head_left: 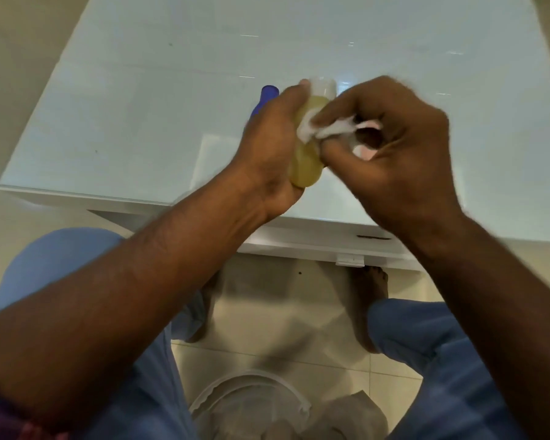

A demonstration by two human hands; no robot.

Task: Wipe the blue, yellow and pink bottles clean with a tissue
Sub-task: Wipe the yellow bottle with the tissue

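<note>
1. A tiled floor [299, 328] is seen nearest, with a white plastic bin [251, 404] set on it between blue-clad knees; crumpled white material appears to lie inside.
2. Above it, the near edge of a glossy white table [124, 122] is crossed by both forearms.
3. The yellow bottle [304, 154] is held off the table, tilted, its base toward the wearer and its pale cap [323, 87] pointing away. It is grasped along its left side by the left hand [270, 147], fingers wrapped round the body.
4. A crumpled white tissue [324, 128] is pinched in the curled fingers of the right hand [394, 147] and pressed against the bottle's upper body; wiping of the yellow bottle is judged to be the step in hand.
5. A pink patch seen through the gap in the right hand is probably the pink bottle [362, 150], on the table behind it; little of it can be made out.
6. Farther off, the blue bottle [265, 98] is partly hidden behind the left hand; whether it stands or lies cannot be told.
7. Risks, as judged:
   - the smooth bottle could slip from the one-sided grasp if the tissue is pushed hard toward the base;
   - the pink bottle could be knocked by the right hand, being so close behind it;
   - the tissue could tear or shed if damp.
</note>
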